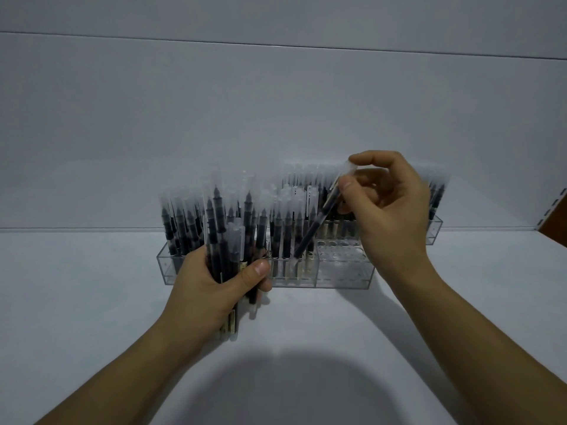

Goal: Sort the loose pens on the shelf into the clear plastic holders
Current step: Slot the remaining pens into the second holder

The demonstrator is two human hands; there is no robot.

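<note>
While left hand [211, 291] grips pen bundle [218, 231], right hand [391, 210] pinches pen [316, 226] (tilted)

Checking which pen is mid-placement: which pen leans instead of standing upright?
The pen pinched by the right hand: it slants down-left into the front holder, while the others stand roughly upright.

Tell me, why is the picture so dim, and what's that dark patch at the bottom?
Head view: lighting is weak and bluish; the patch on the shelf is probably the person's own shadow; the pen caps in the holder look soft.
</note>
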